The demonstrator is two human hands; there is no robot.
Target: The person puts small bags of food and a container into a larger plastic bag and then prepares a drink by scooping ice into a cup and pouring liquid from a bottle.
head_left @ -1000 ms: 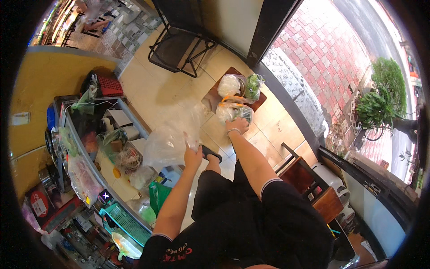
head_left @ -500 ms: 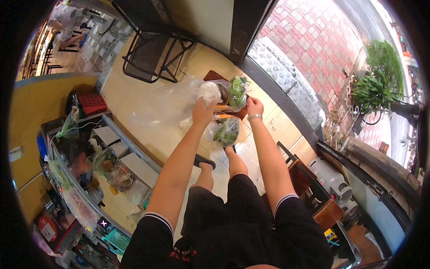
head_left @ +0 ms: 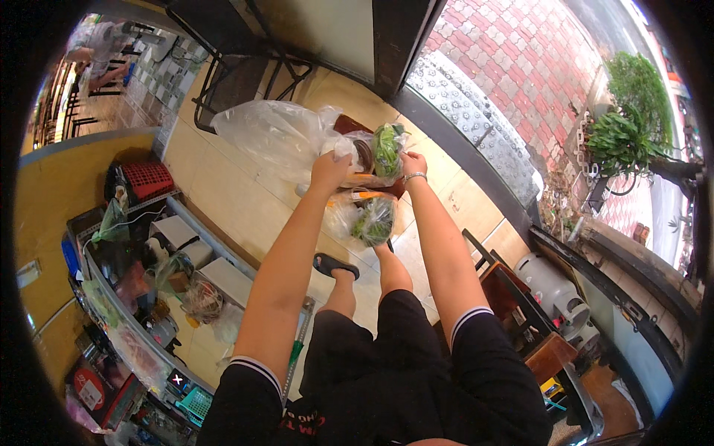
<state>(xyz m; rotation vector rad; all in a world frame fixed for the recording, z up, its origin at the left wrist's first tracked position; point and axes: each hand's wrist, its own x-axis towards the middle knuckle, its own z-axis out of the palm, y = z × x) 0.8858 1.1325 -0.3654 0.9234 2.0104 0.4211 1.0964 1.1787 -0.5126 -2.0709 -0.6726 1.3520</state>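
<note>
Both my arms stretch forward over a low brown stool (head_left: 346, 125), mostly covered by bags. My left hand (head_left: 329, 172) is closed on a large clear plastic bag (head_left: 268, 134), which puffs out to the left. At the right, my right hand (head_left: 414, 165) pinches the edge of a clear bag of leafy greens (head_left: 387, 151). Between my hands lies a round brown item (head_left: 364, 154) under crumpled plastic; its kind is unclear. Nearer to me sits a second bag of greens (head_left: 372, 223) with an orange strip along its top.
A folding chair (head_left: 223, 93) stands beyond the bags. To the left is a cluttered counter (head_left: 175, 279) with boxes and bags. A wooden chair (head_left: 547, 353) and a grey gas cylinder (head_left: 549, 286) stand at the right, near the doorway sill (head_left: 468, 152).
The large clear bag, blurred and low before, now puffs up farther out to the left. My left hand has shifted slightly left, and the whole view has turned a little.
</note>
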